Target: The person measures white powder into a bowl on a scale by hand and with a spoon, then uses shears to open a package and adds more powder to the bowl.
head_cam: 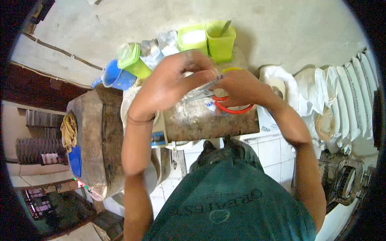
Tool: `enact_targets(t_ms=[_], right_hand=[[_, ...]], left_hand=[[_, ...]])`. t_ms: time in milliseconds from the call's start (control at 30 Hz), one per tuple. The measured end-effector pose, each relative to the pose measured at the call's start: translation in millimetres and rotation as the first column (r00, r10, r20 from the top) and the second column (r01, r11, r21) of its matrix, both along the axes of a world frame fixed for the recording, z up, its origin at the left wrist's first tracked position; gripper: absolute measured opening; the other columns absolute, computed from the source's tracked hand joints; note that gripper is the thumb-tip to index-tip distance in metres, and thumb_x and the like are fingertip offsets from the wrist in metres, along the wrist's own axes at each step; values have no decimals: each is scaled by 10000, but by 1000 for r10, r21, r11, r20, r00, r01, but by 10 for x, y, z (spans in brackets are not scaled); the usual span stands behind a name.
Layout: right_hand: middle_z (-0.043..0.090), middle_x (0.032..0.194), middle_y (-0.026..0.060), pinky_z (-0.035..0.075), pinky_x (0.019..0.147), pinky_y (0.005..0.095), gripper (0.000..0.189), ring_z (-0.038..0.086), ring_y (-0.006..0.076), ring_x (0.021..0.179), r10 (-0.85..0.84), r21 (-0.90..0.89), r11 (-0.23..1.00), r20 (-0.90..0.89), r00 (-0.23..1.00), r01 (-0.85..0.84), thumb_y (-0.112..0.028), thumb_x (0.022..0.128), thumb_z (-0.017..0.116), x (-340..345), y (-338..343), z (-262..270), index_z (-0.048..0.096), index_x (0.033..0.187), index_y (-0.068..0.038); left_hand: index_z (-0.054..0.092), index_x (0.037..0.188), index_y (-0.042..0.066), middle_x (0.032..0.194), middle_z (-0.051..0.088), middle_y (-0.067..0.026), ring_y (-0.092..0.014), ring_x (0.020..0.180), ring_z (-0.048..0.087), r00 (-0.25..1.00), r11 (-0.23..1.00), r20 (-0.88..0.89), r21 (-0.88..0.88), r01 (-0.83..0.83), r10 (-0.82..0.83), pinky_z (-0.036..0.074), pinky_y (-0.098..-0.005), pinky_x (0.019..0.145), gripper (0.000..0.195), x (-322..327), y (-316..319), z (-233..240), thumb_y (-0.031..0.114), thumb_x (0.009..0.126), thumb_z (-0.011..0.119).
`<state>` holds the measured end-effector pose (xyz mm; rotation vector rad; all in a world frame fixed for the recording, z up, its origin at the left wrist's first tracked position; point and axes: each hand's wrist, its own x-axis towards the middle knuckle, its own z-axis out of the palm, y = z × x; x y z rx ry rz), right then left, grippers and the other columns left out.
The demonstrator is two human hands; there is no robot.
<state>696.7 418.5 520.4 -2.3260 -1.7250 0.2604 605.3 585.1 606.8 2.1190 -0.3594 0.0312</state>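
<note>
My right hand (241, 87) is closed around a pair of scissors with a red handle (235, 111). Their metal blades (197, 95) point left, over a worn wooden table (208, 123). Opposite, my left hand (169, 82) is raised with its fingers bent, and its fingertips come close to the right hand's. Motion blur hides whether anything thin is pinched there. Below the left hand, a scale (159, 137) with a blue display is partly covered by my forearm. A yellow edge (231, 69) shows just beyond my right hand; what it belongs to is unclear.
Green plastic containers (221, 42) line the table's back, one with a utensil in it. Opened bags (150, 51) and a blue pitcher (116, 75) are at back left. Several filled white sacks (346, 96) stand at right, above a dark machine (343, 180). A large wooden-sided block (90, 135) stands left.
</note>
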Motion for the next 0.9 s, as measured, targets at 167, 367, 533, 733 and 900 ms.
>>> enact_targets(t_ms=[167,367,533,733,900], right_hand=[[607,741,115,460,592,348,357,587,273,642,-244,168,934,-346,906,316,-186,697,602,148,-652,-127,565,1050,-140],[583,731,141,445,580,296,379,571,231,628,-315,184,896,-377,871,404,-94,599,637,40,-1013,206,584,965,-15],[580,981,88,439,764,348,367,554,261,899,170,204,972,-288,942,-113,-224,702,603,159,-671,759,556,1048,-113],[537,875,44,432,715,339,319,544,209,822,728,-35,659,282,625,-751,-201,716,568,-111,138,1302,514,1031,-185],[539,913,81,428,754,366,308,538,255,878,686,-62,709,294,666,-703,-162,711,555,-98,117,2019,536,1018,-166]], left_hand=[[467,731,-27,614,464,-217,-233,341,460,954,457,192,-887,68,230,375,-326,291,174,-1345,474,-435,125,782,531],[575,876,23,738,560,-82,-167,651,513,840,897,-413,-107,-428,352,420,-275,578,121,-2644,106,-1839,48,784,500],[539,963,-30,776,510,-43,-86,671,441,454,735,-715,123,-667,532,341,-204,561,479,-2430,-16,-1754,412,845,397],[495,1037,23,723,537,-40,-128,651,515,975,938,-84,-267,-222,207,418,-269,606,389,-1056,-110,-447,317,792,566],[492,871,31,607,453,16,-85,521,415,955,802,-181,-519,-296,236,329,-228,478,183,-779,-364,-264,212,847,504]])
